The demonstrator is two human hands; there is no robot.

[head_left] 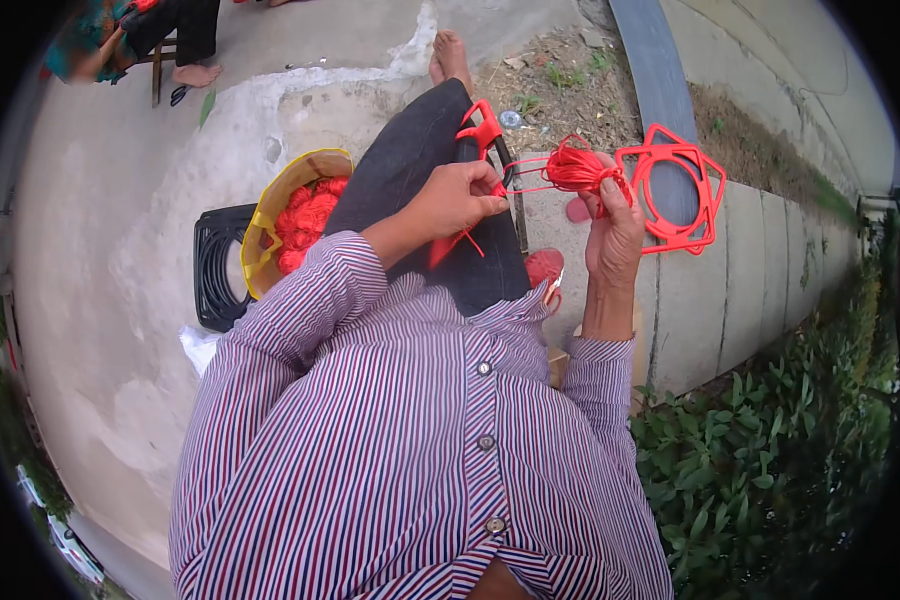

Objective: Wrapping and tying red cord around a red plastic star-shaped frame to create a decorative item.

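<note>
Looped bundle of thin red cord (576, 169), partly taut toward the left

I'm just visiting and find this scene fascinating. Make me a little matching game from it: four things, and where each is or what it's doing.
Column one:
1. Bundle of red cord
2. Left hand
3. Yellow container
4. Black square frame

Column two:
A. With a heap of tangled red cord inside
B. On the ground, at the picture's left
C. Gripped by the right hand
D. Pinching red strands above the dark trousers

Right pairs: 1-C, 2-D, 3-A, 4-B
</note>
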